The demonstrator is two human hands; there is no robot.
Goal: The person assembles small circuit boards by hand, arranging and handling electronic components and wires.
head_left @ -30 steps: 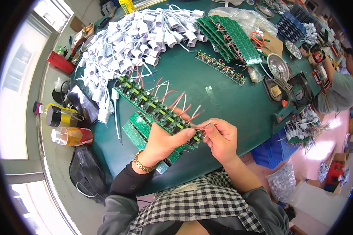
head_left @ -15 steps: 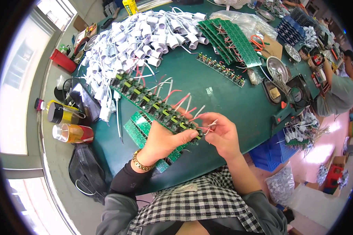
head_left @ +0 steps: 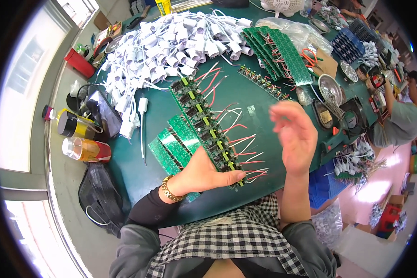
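My left hand (head_left: 205, 176) grips the near end of a long green circuit board strip (head_left: 204, 127), thumb on top. The strip is tilted over the table and packed with black and yellow-green components. Red and white wires (head_left: 238, 139) stick out along its right side. Beneath it lie more green boards (head_left: 167, 148), partly hidden by my hand and the strip. My right hand (head_left: 294, 136) is raised to the right, apart from the strip; its fingers are blurred and curled, and nothing shows in them.
A heap of white lamp sockets with cords (head_left: 176, 44) covers the far left of the green table (head_left: 259, 153). Stacked green boards (head_left: 280, 53), orange-handled scissors (head_left: 309, 56) and a metal dish (head_left: 329, 88) stand far right. Bottles (head_left: 85, 149) line the left; another person (head_left: 396, 111) works at right.
My right hand has left the wires and moved right and up. The strip in my left hand has swung to a steeper angle, its far end now further right.
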